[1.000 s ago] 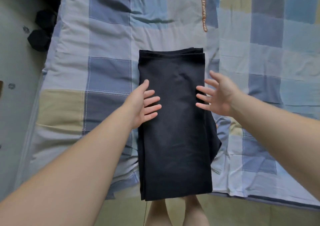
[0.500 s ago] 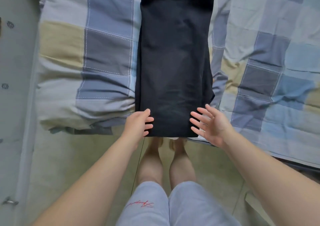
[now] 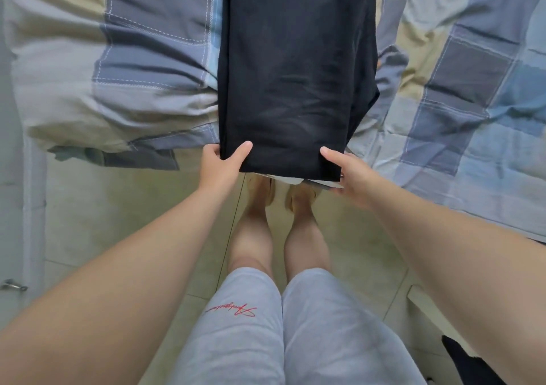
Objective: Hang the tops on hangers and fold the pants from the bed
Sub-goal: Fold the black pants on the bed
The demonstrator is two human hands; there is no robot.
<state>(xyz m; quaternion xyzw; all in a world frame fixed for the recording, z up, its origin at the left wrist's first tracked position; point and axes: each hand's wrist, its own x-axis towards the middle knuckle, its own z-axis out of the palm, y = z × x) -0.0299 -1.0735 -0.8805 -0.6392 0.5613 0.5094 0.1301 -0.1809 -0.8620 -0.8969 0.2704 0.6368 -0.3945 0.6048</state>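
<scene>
Now the grab is on: from hovering open, the left hand point(image 3: 220, 167) pinches the 7 o'clock corner of the black pants point(image 3: 295, 74), the right hand point(image 3: 350, 174) the 5 o'clock corner, fingers tucked under, pants flat on the bed point(image 3: 133, 68) toward 12 o'clock, so the next fold looks imminent.

Single head cam, wide-angle, looks steeply down over bed edge point(image 3: 103, 118), close; wearer's legs point(image 3: 251, 236) & floor point(image 3: 118, 207) at btm.
</scene>
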